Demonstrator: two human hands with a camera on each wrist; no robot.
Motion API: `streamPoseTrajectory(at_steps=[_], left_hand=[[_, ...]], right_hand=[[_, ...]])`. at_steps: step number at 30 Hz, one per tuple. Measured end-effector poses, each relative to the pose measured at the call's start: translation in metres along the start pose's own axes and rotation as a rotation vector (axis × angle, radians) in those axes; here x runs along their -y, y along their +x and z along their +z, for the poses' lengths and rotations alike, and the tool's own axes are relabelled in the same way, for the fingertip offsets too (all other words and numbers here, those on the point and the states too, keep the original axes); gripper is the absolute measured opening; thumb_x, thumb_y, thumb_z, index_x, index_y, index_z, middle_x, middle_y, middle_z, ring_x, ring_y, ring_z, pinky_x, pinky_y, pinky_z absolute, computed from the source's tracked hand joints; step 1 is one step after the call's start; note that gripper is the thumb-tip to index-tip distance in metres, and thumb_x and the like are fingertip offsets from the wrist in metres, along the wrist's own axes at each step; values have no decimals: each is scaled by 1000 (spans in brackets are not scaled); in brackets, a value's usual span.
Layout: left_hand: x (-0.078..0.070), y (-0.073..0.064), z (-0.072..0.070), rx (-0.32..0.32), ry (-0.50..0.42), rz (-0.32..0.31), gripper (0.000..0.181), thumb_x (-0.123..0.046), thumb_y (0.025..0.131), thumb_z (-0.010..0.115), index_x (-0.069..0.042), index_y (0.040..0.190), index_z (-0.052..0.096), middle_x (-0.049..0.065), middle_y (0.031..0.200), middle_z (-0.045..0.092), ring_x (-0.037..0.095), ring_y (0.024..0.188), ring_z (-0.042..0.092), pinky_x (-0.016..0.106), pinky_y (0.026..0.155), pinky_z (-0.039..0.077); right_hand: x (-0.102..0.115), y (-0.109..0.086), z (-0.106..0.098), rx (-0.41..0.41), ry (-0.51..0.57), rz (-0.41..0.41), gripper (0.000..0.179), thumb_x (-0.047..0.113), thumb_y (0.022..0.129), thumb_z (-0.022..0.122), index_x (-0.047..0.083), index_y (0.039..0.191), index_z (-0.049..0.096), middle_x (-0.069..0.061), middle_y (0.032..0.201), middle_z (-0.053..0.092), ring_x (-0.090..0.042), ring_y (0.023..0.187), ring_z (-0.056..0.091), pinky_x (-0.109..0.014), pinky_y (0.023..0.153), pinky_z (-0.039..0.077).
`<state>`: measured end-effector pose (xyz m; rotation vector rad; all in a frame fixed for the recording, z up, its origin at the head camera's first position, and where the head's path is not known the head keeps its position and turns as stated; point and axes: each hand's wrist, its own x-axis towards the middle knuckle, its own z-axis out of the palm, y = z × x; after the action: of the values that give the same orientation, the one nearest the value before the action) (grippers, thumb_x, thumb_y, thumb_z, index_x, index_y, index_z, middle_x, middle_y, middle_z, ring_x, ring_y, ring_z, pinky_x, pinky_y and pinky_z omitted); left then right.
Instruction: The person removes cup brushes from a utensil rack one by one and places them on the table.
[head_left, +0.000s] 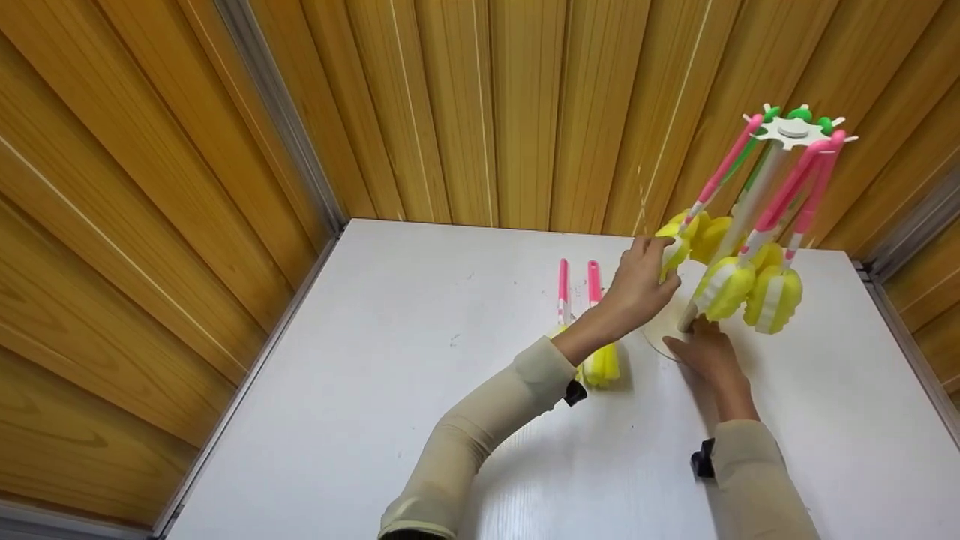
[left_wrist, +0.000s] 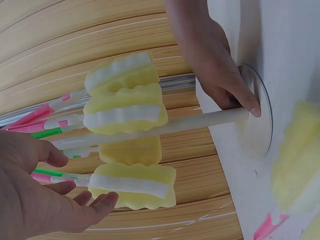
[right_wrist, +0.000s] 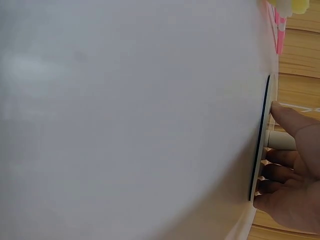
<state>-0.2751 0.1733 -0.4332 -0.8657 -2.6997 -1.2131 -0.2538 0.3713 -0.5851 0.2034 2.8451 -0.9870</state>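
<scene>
A white brush stand (head_left: 750,199) rises from a round base (left_wrist: 256,132). Pink- and green-handled sponge brushes with yellow and white heads hang from its notched top (head_left: 791,133). My left hand (head_left: 643,271) is beside a hanging pink-handled brush (head_left: 721,171). In the left wrist view, that hand (left_wrist: 47,192) has spread fingers and nothing in its grasp, with fingertips close to the lowest sponge head (left_wrist: 132,185). My right hand (head_left: 709,352) holds the stand low at the pole's foot, thumb and fingers on either side of the pole (right_wrist: 281,140) and touching the base.
Two pink-handled sponge brushes lie on the white table (head_left: 360,360), left of the stand; my left forearm partly covers them. The right one's handle (head_left: 594,281) points toward the wood-panelled wall (head_left: 525,112) behind the table. Another panelled wall (head_left: 135,187) borders the left side.
</scene>
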Motion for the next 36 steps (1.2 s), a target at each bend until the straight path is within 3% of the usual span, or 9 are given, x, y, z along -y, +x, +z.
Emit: streamPoseTrajectory(at_steps=[5,8,12,17,23,29,36], left_hand=[[-7,17,1,-16,6,14,48,-21,103,60,-15,148,47,1,145,48,15,128,49,18,102,42],[-9,26,4,-42,17,2,49,-22,102,61,-17,149,47,0,146,48,13,125,49,17,96,44],[-11,37,6,-78,61,-45,48,-26,101,62,-19,147,48,-2,145,48,12,119,49,20,88,46],[-14,51,10,-107,124,-99,48,-33,101,63,-23,145,49,-5,143,49,14,118,48,25,91,44],[-16,58,16,-133,171,-114,48,-40,100,65,-27,144,50,-8,139,50,14,111,46,25,89,39],[-15,59,16,-110,214,-70,47,-44,100,63,-27,142,50,-10,134,54,13,112,45,26,91,39],[-8,58,14,-92,166,-6,31,-37,103,60,-26,132,59,-11,124,63,6,104,53,19,83,42]], right_hand=[[0,-1,0,12,26,28,90,38,102,62,-12,156,10,-37,161,10,-56,142,24,-67,116,20],[1,-1,1,13,35,34,93,38,101,63,-9,158,7,-35,162,7,-55,143,21,-66,117,18],[3,-2,1,3,29,22,92,36,101,64,-9,158,6,-37,161,11,-55,142,24,-66,117,20],[3,-3,1,-5,-5,0,85,37,102,61,-15,153,18,-42,154,23,-57,137,31,-66,115,26],[3,-4,-1,7,17,18,85,38,102,60,-13,155,17,-40,156,20,-55,141,27,-66,116,24],[3,-4,-1,29,19,32,89,42,102,59,-11,156,13,-39,158,18,-55,142,24,-67,116,21],[3,-4,0,33,-23,20,87,43,103,56,-15,154,15,-42,154,23,-59,139,28,-68,115,24]])
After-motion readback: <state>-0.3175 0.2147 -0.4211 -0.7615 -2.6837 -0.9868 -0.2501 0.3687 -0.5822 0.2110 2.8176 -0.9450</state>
